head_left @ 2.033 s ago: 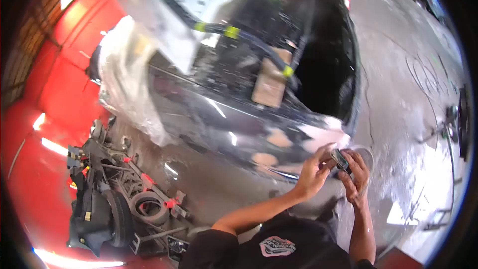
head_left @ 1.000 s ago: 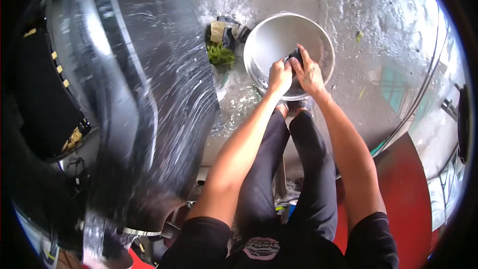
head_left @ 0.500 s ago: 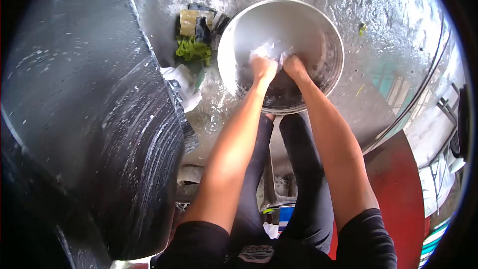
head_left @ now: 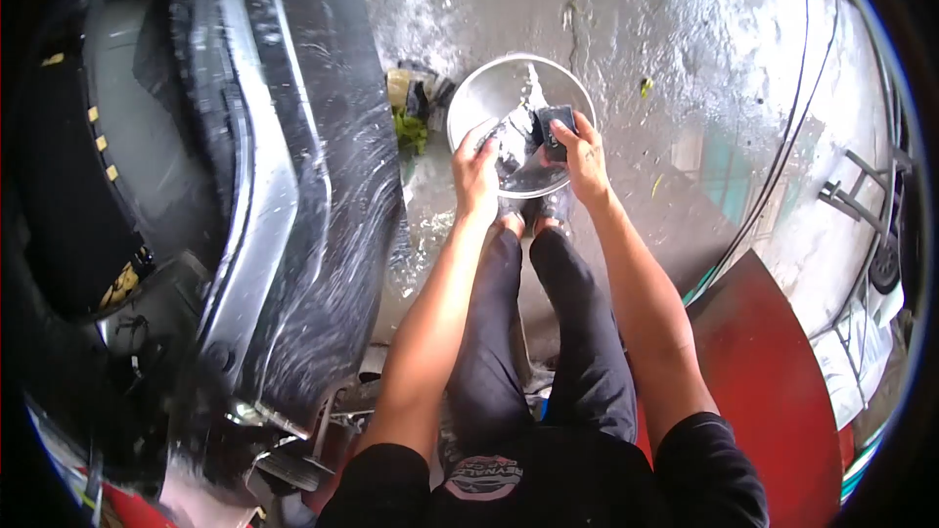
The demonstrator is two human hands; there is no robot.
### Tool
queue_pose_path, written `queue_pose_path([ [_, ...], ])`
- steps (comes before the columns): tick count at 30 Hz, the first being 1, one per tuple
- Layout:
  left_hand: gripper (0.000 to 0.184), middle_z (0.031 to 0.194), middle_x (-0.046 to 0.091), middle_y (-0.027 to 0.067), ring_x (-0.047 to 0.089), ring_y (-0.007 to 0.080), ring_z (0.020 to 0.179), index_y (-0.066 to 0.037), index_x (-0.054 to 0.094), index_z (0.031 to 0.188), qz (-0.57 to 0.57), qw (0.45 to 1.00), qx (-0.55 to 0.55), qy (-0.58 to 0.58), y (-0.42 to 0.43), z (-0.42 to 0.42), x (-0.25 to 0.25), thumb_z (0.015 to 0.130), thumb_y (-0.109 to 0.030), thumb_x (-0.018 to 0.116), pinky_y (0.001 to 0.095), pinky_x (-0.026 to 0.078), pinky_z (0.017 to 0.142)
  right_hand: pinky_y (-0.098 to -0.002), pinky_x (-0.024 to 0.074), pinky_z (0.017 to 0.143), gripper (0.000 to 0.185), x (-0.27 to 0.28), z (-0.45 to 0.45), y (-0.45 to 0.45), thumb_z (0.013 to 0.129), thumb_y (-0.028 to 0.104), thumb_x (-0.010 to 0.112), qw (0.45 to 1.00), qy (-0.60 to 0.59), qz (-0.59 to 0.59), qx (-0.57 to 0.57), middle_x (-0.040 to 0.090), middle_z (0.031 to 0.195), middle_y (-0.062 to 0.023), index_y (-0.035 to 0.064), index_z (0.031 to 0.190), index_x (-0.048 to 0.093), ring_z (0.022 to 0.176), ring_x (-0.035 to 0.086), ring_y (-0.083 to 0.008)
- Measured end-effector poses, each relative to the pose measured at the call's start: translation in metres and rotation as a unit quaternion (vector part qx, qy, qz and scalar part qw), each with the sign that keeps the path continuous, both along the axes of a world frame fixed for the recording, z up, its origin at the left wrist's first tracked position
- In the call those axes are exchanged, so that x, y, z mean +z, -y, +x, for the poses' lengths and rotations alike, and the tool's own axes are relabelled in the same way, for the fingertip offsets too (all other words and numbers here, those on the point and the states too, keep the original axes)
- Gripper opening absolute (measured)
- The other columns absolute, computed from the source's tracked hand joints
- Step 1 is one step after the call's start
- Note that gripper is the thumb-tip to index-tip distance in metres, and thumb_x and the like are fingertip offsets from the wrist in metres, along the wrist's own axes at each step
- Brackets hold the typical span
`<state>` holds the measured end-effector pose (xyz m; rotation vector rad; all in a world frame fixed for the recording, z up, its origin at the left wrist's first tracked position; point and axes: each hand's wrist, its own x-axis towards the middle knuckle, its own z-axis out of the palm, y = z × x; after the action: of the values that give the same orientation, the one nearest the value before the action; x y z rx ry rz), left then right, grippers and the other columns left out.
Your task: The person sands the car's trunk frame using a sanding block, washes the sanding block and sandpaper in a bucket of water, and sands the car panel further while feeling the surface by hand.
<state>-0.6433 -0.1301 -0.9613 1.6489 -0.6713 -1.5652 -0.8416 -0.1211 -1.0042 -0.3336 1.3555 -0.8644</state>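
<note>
A round pale bucket (head_left: 477,101) stands on the wet floor in front of my feet, both hands over it. My left hand (head_left: 476,174) is at its left side, fingers curled round a crumpled, wet white cloth (head_left: 513,140); part of the grip is hidden. In my right hand (head_left: 586,158) is a dark rectangular piece, apparently black sandpaper (head_left: 557,124), with a pale mark on its face. The thumb presses on top of it. Dark water lies low in the bucket.
On the left stands a dark car body panel (head_left: 342,156) streaked with white suds. Dark and tan pieces (head_left: 416,93) and a green scrap (head_left: 410,132) lie beside the bucket. A red panel (head_left: 753,372) is at the right; cables (head_left: 787,137) cross the floor.
Both hands have risen from deep in the bucket and moved apart. The dark piece now shows in my right hand. My view has shifted, showing more of the car panel at left.
</note>
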Motion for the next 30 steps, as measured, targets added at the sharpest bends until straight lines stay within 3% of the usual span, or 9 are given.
queue_pose_path([
  [1,0.031,0.125,0.071,0.0118,0.067,0.0182,0.111,0.004,0.066,0.133,-0.026,1.000,0.013,0.004,0.004,0.000,0.018,0.104,-0.008,0.062,0.0323,0.053,0.098,-0.0336,0.0615,0.078,0.063,0.013,0.005,-0.002,0.100,0.030,0.073,0.996,0.004,0.033,-0.083,0.068,0.120,-0.0121,-0.0070,0.146,0.053,0.099,0.069,-0.0185],
  [5,0.032,0.126,0.071,0.0123,0.067,0.0178,0.111,0.003,0.065,0.134,-0.093,0.995,-0.013,0.028,0.016,0.005,0.100,0.103,-0.003,0.063,0.0326,0.054,0.098,-0.0359,0.0628,0.079,0.076,0.117,0.010,0.020,0.097,0.031,0.077,0.997,0.069,-0.020,-0.014,0.066,0.130,-0.0177,-0.0125,0.150,0.044,0.111,0.069,-0.0215],
  [8,0.028,0.117,0.074,0.0107,0.069,0.0171,0.102,0.003,0.067,0.129,-0.122,0.990,-0.033,0.059,0.020,0.005,0.145,0.102,-0.005,0.065,0.0321,0.055,0.090,-0.0344,0.0630,0.077,0.054,0.168,0.017,0.023,0.095,0.020,0.080,0.994,0.082,-0.069,0.016,0.072,0.118,-0.0110,-0.0071,0.136,0.058,0.099,0.071,-0.0199],
  [11,0.028,0.102,0.077,0.0099,0.072,0.0202,0.093,0.002,0.068,0.127,-0.112,0.990,0.001,0.091,0.023,0.009,0.204,0.101,-0.009,0.070,0.0357,0.056,0.086,-0.0350,0.0631,0.077,0.052,0.214,0.021,0.027,0.094,0.018,0.079,0.990,0.076,-0.119,0.002,0.073,0.113,-0.0091,-0.0066,0.135,0.059,0.097,0.072,-0.0190],
  [14,0.031,0.108,0.076,0.0087,0.069,0.0171,0.103,0.001,0.069,0.127,-0.171,0.959,-0.029,0.226,0.022,0.014,0.255,0.097,-0.006,0.074,0.0308,0.054,0.089,-0.0371,0.0630,0.077,0.028,0.280,0.029,0.027,0.100,0.014,0.073,0.990,0.100,-0.101,-0.026,0.075,0.109,-0.0042,0.0060,0.126,0.066,0.093,0.074,-0.0172],
  [16,0.038,0.129,0.068,0.0152,0.066,0.0246,0.120,-0.004,0.069,0.132,-0.251,0.933,-0.079,0.243,0.018,0.013,0.288,0.095,-0.005,0.076,0.0368,0.054,0.099,-0.0399,0.0626,0.078,0.027,0.308,0.025,0.023,0.103,0.019,0.069,0.988,0.125,-0.074,-0.058,0.075,0.110,-0.0044,0.0067,0.127,0.066,0.093,0.074,-0.0188],
  [20,0.062,0.154,0.053,0.0209,0.050,0.0414,0.144,-0.011,0.067,0.141,-0.381,0.793,-0.315,0.357,0.007,0.005,0.373,0.082,-0.003,0.084,0.0473,0.044,0.120,-0.0440,0.0614,0.082,0.026,0.344,0.018,0.018,0.108,0.025,0.062,0.963,0.248,-0.082,-0.064,0.075,0.112,-0.0055,0.0079,0.127,0.067,0.097,0.074,-0.0209],
  [25,0.045,0.151,0.059,0.0193,0.060,0.0342,0.136,-0.006,0.067,0.139,-0.353,0.804,-0.325,0.352,-0.013,0.005,0.416,0.095,-0.009,0.076,0.0450,0.049,0.115,-0.0446,0.0592,0.079,0.037,0.393,0.014,0.015,0.113,0.038,0.051,0.963,0.258,-0.058,-0.042,0.076,0.109,-0.0082,0.0077,0.124,0.068,0.091,0.072,-0.0233],
  [30,0.039,0.143,0.064,0.0199,0.068,0.0266,0.120,0.002,0.063,0.140,-0.181,0.961,-0.158,0.141,-0.022,0.019,0.424,0.109,-0.021,0.060,0.0392,0.055,0.103,-0.0420,0.0586,0.078,0.040,0.421,0.017,0.020,0.112,0.037,0.051,0.968,0.218,-0.126,0.020,0.076,0.110,-0.0145,0.0028,0.125,0.067,0.086,0.072,-0.0243],
])
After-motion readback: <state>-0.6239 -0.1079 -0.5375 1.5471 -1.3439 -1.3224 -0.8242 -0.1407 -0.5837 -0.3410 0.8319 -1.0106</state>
